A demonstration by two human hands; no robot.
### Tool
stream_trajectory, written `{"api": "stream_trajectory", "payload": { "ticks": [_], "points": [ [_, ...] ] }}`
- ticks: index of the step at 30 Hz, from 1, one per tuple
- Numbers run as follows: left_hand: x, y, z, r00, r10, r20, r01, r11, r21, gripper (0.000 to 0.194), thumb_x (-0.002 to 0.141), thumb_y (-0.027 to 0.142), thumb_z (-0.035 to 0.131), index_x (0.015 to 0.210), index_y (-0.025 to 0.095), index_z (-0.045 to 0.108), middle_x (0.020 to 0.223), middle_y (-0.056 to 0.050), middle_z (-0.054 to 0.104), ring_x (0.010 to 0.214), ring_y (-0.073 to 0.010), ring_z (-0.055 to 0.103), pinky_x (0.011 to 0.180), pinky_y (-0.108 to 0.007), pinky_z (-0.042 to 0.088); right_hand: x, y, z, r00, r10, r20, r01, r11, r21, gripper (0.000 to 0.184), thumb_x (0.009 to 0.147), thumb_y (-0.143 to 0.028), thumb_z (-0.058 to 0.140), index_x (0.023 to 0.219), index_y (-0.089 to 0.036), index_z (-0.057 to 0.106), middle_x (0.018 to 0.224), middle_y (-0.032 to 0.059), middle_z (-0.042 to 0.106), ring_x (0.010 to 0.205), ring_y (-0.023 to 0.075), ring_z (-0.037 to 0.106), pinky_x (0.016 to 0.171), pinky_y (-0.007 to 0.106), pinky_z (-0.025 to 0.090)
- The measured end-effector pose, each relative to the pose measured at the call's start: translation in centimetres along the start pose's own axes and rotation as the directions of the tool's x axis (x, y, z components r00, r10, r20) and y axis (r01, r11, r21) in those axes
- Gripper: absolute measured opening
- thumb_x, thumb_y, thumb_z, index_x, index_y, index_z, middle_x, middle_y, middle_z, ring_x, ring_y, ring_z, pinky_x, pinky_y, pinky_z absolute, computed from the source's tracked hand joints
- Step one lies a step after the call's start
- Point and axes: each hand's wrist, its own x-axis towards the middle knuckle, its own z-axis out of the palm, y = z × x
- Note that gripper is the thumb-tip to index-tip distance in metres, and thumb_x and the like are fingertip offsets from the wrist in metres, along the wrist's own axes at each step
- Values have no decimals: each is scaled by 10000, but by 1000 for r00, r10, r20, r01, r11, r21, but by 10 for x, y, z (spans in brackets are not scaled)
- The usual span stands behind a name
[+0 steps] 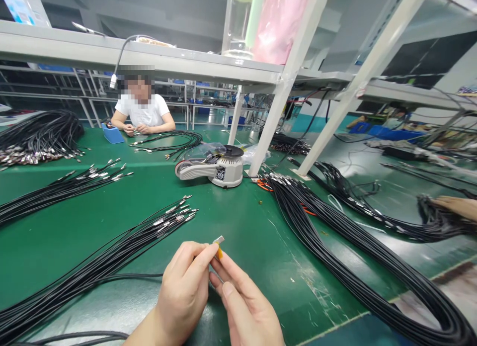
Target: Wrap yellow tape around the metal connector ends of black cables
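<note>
Just above the green tabletop, my left hand (184, 286) is closed, pinching a cable's silver metal connector (220, 239) between thumb and forefinger. A black cable (130, 276) runs into that hand from the left. A small piece of yellow tape (219, 253) wraps or hangs at the connector's base; how far round it goes is hidden. My right hand (251, 303) meets the left from below, its fingertips bent against the tape. To the left lies a bundle of black cables (122, 251) with silver connector ends.
A round tape dispenser (229, 172) stands ahead. A long looped cable bundle (335, 246) fills the right side, near the white shelf posts (274, 117). More cables (40, 137) lie far left. Across the table a person (143, 112) sits beside a blue holder (112, 133). Another person's hand (458, 205) shows at the right edge.
</note>
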Motion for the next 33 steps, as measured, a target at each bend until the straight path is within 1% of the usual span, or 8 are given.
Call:
{"api": "stream_trajectory", "payload": {
  "ticks": [5, 9, 12, 16, 20, 26, 30, 33],
  "points": [
    [0, -3, 3, 993, -115, 27, 112, 991, 78, 305, 855, 70, 442, 1134, 157, 529, 882, -68, 627, 802, -148, 585, 720, -268, 506, 7, 6, -6, 1000, 17, 23, -16, 999, -28, 351, 717, -380, 690, 1031, -223, 688, 1144, 100, 646, 1088, 281, 574, 945, 428, 461],
    [3, -7, 2, 973, -228, 37, 221, 966, 134, 170, 887, 153, 431, 992, 171, 563, 858, -52, 638, 776, -146, 602, 718, -277, 508, 10, 6, -10, 998, -10, -64, 0, 988, -157, 356, 710, -401, 689, 1018, -222, 692, 1126, 93, 658, 1026, 263, 608, 909, 394, 487],
    [4, -6, 1, 969, -236, 70, 224, 964, 143, 167, 897, 175, 416, 957, 180, 572, 813, -40, 628, 738, -137, 599, 692, -266, 508, 13, -5, -10, 990, -49, -134, 10, 961, -277, 347, 734, -424, 655, 993, -196, 691, 1091, 99, 664, 922, 238, 638, 820, 351, 524],
    [1, -5, 3, 971, -219, 92, 202, 966, 163, 179, 893, 177, 424, 991, 170, 573, 822, -48, 624, 767, -152, 595, 712, -282, 506, 24, -20, -1, 993, -35, -110, -12, 916, -400, 336, 740, -444, 639, 901, -150, 667, 773, 50, 679, 700, 172, 625, 660, 270, 516],
    [0, -6, 4, 974, -206, 93, 191, 971, 143, 166, 889, 188, 433, 972, 165, 575, 826, -50, 625, 774, -158, 596, 713, -285, 505, 34, -20, 7, 999, 31, -44, -47, 904, -425, 301, 709, -414, 672, 817, -136, 637, 738, 19, 644, 645, 137, 579, 617, 239, 475],
    [4, -2, 0, 944, -300, 135, 293, 954, 67, 163, 881, 177, 425, 903, 178, 586, 805, -38, 626, 753, -150, 599, 690, -273, 489, 31, -16, 7, 997, -45, -67, 9, 886, -464, 219, 734, -362, 648, 723, -144, 637, 628, -7, 604, 609, 136, 549, 604, 232, 443],
    [8, 3, -4, 867, -458, 196, 467, 884, -3, 193, 879, 240, 426, 800, 199, 598, 754, -19, 624, 696, -145, 597, 628, -252, 469, 27, -17, 6, 995, -84, -52, 48, 868, -494, 198, 741, -348, 640, 715, -152, 637, 663, 13, 633, 633, 153, 568, 603, 237, 452],
    [11, 6, -6, 735, -623, 266, 658, 751, -60, 236, 852, 336, 462, 713, 195, 588, 641, 3, 589, 579, -133, 563, 504, -222, 425, 26, -16, 6, 994, -102, -36, 69, 860, -506, 183, 751, -335, 630, 702, -158, 629, 657, 13, 630, 641, 156, 574, 598, 233, 452]
  ]
}}
